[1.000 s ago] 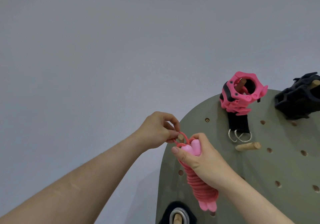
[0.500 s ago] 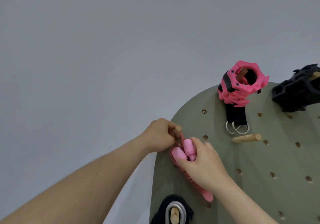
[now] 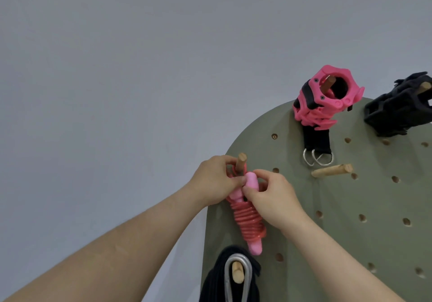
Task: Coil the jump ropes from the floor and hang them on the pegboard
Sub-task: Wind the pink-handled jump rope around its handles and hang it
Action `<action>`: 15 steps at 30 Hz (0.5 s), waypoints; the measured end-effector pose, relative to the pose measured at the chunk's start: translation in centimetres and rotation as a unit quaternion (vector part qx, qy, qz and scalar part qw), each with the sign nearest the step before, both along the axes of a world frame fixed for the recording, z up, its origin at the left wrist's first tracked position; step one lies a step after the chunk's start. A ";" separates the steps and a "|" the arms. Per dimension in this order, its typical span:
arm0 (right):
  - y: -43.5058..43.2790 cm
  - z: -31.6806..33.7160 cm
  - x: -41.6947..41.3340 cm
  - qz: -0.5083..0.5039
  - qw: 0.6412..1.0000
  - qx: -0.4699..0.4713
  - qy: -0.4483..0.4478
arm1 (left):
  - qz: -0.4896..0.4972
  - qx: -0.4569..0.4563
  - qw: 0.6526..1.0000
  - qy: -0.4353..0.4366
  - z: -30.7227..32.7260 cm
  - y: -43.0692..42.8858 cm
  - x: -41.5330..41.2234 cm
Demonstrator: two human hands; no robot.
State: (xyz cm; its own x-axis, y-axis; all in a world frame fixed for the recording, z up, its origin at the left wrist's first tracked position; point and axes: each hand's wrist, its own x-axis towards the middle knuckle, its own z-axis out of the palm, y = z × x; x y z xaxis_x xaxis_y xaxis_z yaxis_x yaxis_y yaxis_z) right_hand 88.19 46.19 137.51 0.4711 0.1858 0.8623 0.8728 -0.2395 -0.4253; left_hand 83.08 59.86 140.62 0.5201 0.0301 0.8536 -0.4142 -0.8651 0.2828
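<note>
Rope is pinched at peg by left hand and right hand, its loop partly hidden; pink collar and strap are hung nearby.

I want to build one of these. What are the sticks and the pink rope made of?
The pegs look like bare matte wood: pale tan, with round cut ends. The jump rope is probably glossy plastic: its red coils shine.

Pink clamp collar hung up top, black strap with two metal rings below. Black collar just right. Black webbing with steel loop at bottom. Grey wall behind.
</note>
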 end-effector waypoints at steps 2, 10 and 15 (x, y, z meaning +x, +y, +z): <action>-0.8 0.3 -0.1 -0.043 0.997 -0.065 0.004 | 0.013 -0.002 1.000 0.003 -1.1 -0.1 0.3; -0.3 -2.8 -1.4 -0.274 0.943 -0.136 -0.131 | 0.115 0.066 0.990 0.046 -2.4 -0.6 0.6; -1.5 -4.8 -1.8 -0.179 0.975 -0.106 -0.077 | 0.053 0.011 0.994 0.093 -2.5 -1.3 -0.3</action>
State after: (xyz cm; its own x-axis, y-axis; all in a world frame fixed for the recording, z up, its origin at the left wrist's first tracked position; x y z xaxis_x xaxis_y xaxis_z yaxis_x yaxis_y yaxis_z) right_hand 86.40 44.72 132.71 0.4062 0.2147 0.8882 0.7674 -0.6079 -0.2039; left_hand 82.77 58.57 138.13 0.6632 0.0750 0.7447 -0.2630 -0.9082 0.3256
